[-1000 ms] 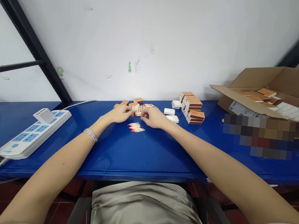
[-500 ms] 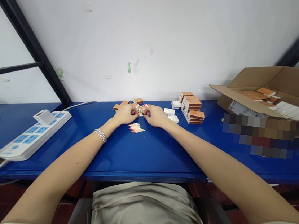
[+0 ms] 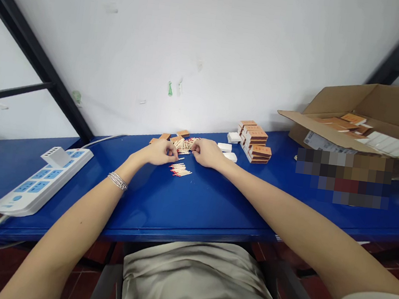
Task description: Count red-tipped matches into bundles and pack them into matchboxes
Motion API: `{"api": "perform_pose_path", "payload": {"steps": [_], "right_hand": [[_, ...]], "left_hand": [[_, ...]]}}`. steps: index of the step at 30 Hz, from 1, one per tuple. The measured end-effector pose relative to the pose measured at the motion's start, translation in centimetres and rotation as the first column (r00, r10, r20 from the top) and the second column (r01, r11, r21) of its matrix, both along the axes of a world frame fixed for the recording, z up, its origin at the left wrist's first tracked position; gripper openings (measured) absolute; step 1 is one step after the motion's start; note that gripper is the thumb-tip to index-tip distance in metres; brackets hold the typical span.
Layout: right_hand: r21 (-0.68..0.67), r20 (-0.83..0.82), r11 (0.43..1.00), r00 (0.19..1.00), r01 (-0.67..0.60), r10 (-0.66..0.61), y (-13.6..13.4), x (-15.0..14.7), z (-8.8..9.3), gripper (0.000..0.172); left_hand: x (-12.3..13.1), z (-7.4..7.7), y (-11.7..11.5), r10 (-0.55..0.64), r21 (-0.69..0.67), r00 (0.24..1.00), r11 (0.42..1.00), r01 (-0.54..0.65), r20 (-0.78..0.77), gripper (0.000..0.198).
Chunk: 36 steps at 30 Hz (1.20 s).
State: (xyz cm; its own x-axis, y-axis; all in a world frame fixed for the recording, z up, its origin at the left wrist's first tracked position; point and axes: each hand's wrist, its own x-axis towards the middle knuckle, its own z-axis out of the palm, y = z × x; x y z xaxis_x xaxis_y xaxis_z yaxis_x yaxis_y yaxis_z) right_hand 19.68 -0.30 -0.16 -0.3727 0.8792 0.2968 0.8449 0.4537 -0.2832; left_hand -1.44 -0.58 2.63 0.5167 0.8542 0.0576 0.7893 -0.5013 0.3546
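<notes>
Wooden matches with red heads lie in a loose pile (image 3: pixel 184 145) on the blue table. Closer to me, several matches are laid side by side in a small row (image 3: pixel 180 169). My left hand (image 3: pixel 158 152) pinches a single match (image 3: pixel 181 159) just above that row, its pale stick pointing right. At the right edge of the pile is my right hand (image 3: pixel 206 152), fingers curled and pressed together; what they hold, if anything, is hidden. Brown matchboxes (image 3: pixel 183 133) sit behind the pile, partly covered by my left hand.
Stacked matchboxes (image 3: pixel 257 138) stand right of my right hand, beside white match trays (image 3: pixel 224 147). An open carton (image 3: pixel 331 99) holding more matchboxes is at the far right. A white power strip (image 3: pixel 45 180) with a plugged-in adapter (image 3: pixel 56 155) lies to the left.
My left hand has drawn back from the pile, left and toward me, with a match in its fingers. My right hand stays by the pile. The view has shifted slightly.
</notes>
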Motion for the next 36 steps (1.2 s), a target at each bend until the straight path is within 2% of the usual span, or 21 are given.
{"api": "perform_pose_path", "payload": {"steps": [3, 10, 15, 21, 24, 27, 31, 36], "right_hand": [[0.02, 0.02, 1.0, 1.0, -0.019, 0.019, 0.2, -0.3, -0.5, 0.018], [0.061, 0.034, 0.997, 0.998, -0.046, 0.044, 0.7, -0.6, -1.2, 0.02], [0.039, 0.027, 0.999, 0.999, -0.021, 0.02, 0.1, -0.3, -0.3, 0.019], [-0.011, 0.036, 1.0, 0.999, -0.015, 0.015, -0.9, 0.3, 1.2, 0.017], [-0.078, 0.058, 0.995, 0.996, -0.057, 0.062, -1.3, 0.4, 1.5, 0.017], [-0.146, 0.0, 0.976, 0.987, -0.161, 0.163, -1.6, 0.3, 1.5, 0.017], [-0.15, -0.049, 0.951, 0.963, -0.27, 0.266, -1.6, 0.1, 1.2, 0.012], [-0.114, -0.027, 0.981, 0.988, -0.155, 0.153, -0.6, 0.8, 0.9, 0.017]], "left_hand": [[-0.2, 0.4, -0.2, -0.017, -0.072, 1.0, 0.997, 0.016, -0.003, 0.025], [-0.7, -0.9, 1.0, 0.077, 0.068, 0.997, 0.995, -0.076, -0.015, 0.018], [-0.4, -1.6, 1.2, 0.073, 0.149, 0.997, 0.986, -0.075, 0.018, 0.018], [0.4, -2.0, 1.4, 0.051, 0.177, 0.997, 0.982, -0.06, 0.052, 0.022], [0.6, -2.5, 1.9, -0.005, 0.183, 0.997, 0.983, -0.009, 0.075, 0.022], [0.6, -3.1, 2.5, -0.026, 0.189, 0.995, 0.982, 0.008, 0.094, 0.022], [0.5, -3.5, 3.0, -0.02, 0.187, 0.994, 0.982, 0.0, 0.104, 0.022], [0.6, -2.5, 2.1, 0.052, 0.136, 0.992, 0.988, -0.067, 0.111, 0.019]]}}
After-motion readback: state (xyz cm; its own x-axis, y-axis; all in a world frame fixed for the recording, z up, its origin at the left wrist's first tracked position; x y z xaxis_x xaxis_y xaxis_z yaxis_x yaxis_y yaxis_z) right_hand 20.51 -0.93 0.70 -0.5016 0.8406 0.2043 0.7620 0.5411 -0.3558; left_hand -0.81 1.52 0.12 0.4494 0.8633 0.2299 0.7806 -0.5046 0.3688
